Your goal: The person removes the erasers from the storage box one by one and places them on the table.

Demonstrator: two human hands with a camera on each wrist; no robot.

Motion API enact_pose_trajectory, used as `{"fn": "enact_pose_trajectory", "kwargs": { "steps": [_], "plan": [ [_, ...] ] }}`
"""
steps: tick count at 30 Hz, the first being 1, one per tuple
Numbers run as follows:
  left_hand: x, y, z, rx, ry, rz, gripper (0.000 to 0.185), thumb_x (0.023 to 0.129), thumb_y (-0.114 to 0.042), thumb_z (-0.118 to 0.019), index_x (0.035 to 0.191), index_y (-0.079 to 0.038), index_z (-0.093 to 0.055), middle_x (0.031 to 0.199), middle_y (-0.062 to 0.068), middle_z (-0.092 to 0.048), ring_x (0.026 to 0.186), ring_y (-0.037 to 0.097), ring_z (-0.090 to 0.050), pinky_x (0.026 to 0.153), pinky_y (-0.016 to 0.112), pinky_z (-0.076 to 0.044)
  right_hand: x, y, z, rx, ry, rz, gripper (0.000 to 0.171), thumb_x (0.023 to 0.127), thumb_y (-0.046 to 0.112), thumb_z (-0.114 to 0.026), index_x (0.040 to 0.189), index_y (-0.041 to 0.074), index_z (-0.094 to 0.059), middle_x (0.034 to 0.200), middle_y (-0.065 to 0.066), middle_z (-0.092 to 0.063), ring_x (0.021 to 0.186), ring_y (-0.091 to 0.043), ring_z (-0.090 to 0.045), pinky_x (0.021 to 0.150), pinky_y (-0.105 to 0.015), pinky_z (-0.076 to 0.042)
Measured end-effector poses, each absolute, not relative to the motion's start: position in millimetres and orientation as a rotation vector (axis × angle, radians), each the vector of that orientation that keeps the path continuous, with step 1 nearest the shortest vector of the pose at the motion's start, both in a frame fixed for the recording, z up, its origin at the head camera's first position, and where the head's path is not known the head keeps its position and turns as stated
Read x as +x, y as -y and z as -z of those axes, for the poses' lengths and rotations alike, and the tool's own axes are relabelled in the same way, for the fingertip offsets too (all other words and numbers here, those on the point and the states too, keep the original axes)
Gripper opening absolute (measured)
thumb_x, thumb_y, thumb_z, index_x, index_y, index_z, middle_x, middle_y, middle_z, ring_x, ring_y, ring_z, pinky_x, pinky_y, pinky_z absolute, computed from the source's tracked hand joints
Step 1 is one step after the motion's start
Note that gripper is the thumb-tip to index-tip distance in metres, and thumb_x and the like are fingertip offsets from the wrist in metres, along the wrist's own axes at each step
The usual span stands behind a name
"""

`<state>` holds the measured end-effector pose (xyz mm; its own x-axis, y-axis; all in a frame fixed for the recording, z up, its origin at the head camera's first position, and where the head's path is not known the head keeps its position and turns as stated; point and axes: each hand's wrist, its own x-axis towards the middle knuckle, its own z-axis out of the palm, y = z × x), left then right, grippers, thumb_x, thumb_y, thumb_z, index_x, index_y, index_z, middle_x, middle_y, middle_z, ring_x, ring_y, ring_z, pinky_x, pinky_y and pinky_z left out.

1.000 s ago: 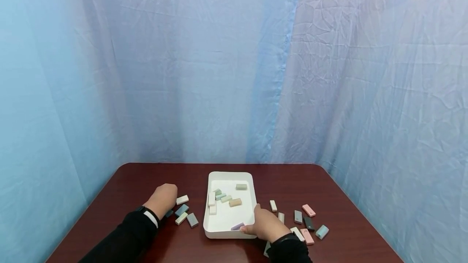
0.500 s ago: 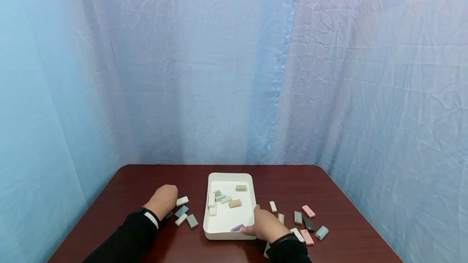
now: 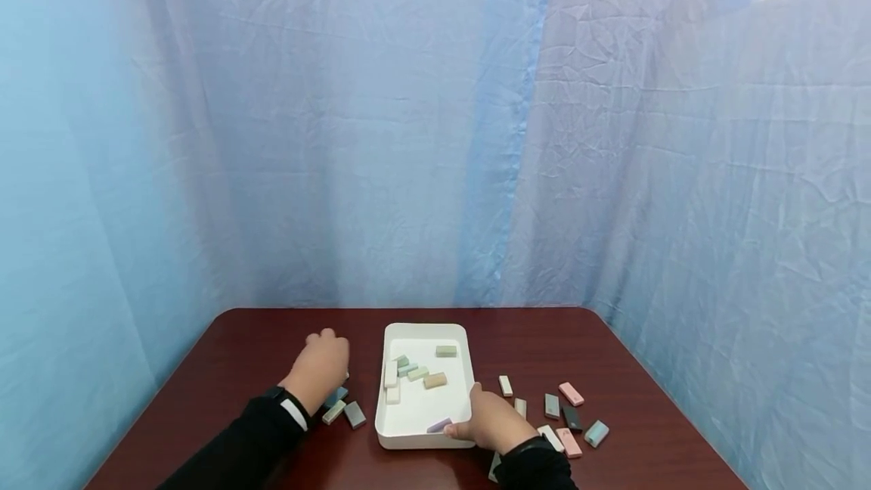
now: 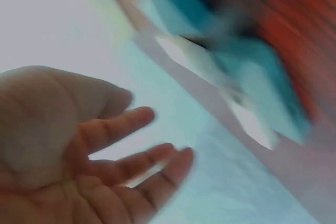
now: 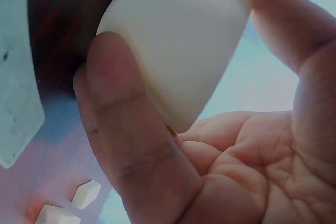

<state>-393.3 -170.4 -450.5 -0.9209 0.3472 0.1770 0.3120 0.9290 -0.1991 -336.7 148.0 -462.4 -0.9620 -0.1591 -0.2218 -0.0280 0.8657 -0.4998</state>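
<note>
My right hand (image 3: 495, 420) grips the near right corner of a white rectangular tray (image 3: 415, 441), thumb over its rim. In the right wrist view the fingers curl under the tray's wall (image 5: 178, 30). My left hand (image 3: 320, 369) hovers over small blocks left of the tray; the left wrist view shows its fingers (image 4: 163, 174) loosely spread, holding nothing. Beside it lie a blue block (image 3: 336, 396), a cream block (image 3: 333, 412) and a grey block (image 3: 354, 415). Inside the tray are white blocks (image 3: 391, 374), a tan block (image 3: 435, 380), a purple block (image 3: 438, 425) and several greenish ones.
Right of the tray, several blocks lie scattered on the dark red-brown table (image 3: 646, 399), among them a pink block (image 3: 571, 394), a dark block (image 3: 571, 419) and a light blue block (image 3: 596, 433). Blue curtains (image 3: 408, 134) hang around the table.
My left hand has lifted and shifted right and away from me, its fingers now more spread, covering most of a white block. The right hand keeps its hold on the tray.
</note>
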Motion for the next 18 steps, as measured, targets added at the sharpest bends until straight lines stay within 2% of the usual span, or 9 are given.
{"fn": "enact_pose_trajectory", "kwargs": {
  "steps": [5, 9, 13, 16, 18],
  "plan": [
    [-389, 125, 447, -0.794, 2.819, 0.048, 0.02, 0.099, -0.016, -0.072, 0.117, -0.007, -0.074, 0.107, 0.01, -0.069, 0.101, 0.027, -0.065, 0.092, 0.045, -0.055, -336, -147, 462, -0.125, -2.791, 0.744, 0.1, 0.089, 0.042, -0.087, 0.156, -0.014, -0.038, 0.148, -0.034, -0.057, 0.135, -0.048, -0.059, 0.108, -0.064, -0.048],
    [-380, 100, 456, -1.055, 2.836, 0.014, 0.035, 0.094, -0.019, -0.079, 0.127, -0.017, -0.072, 0.112, 0.002, -0.07, 0.1, 0.02, -0.067, 0.089, 0.038, -0.058, -335, -146, 461, -0.122, -2.804, 0.729, 0.1, 0.088, 0.043, -0.087, 0.155, -0.014, -0.039, 0.147, -0.033, -0.058, 0.133, -0.047, -0.061, 0.107, -0.063, -0.049],
    [-373, 86, 467, -1.019, 2.907, -0.159, 0.039, 0.098, -0.019, -0.075, 0.136, -0.022, -0.066, 0.116, 0.003, -0.069, 0.101, 0.022, -0.067, 0.085, 0.037, -0.059, -335, -146, 462, -0.123, -2.805, 0.716, 0.099, 0.089, 0.042, -0.087, 0.154, -0.015, -0.04, 0.147, -0.034, -0.058, 0.134, -0.047, -0.06, 0.108, -0.063, -0.049],
    [-371, 80, 472, -0.969, 2.903, -0.255, 0.037, 0.104, -0.019, -0.068, 0.14, -0.023, -0.063, 0.122, 0.007, -0.068, 0.107, 0.027, -0.068, 0.086, 0.039, -0.06, -335, -146, 463, -0.134, -2.812, 0.722, 0.099, 0.089, 0.042, -0.087, 0.154, -0.015, -0.041, 0.147, -0.034, -0.058, 0.135, -0.048, -0.059, 0.108, -0.063, -0.048],
    [-371, 76, 473, -0.953, 2.873, -0.306, 0.032, 0.106, -0.019, -0.065, 0.138, -0.021, -0.065, 0.119, 0.009, -0.069, 0.104, 0.028, -0.068, 0.085, 0.039, -0.06, -335, -146, 463, -0.141, -2.813, 0.733, 0.099, 0.088, 0.041, -0.088, 0.154, -0.016, -0.041, 0.147, -0.035, -0.058, 0.134, -0.048, -0.06, 0.108, -0.064, -0.048]
  ]
}}
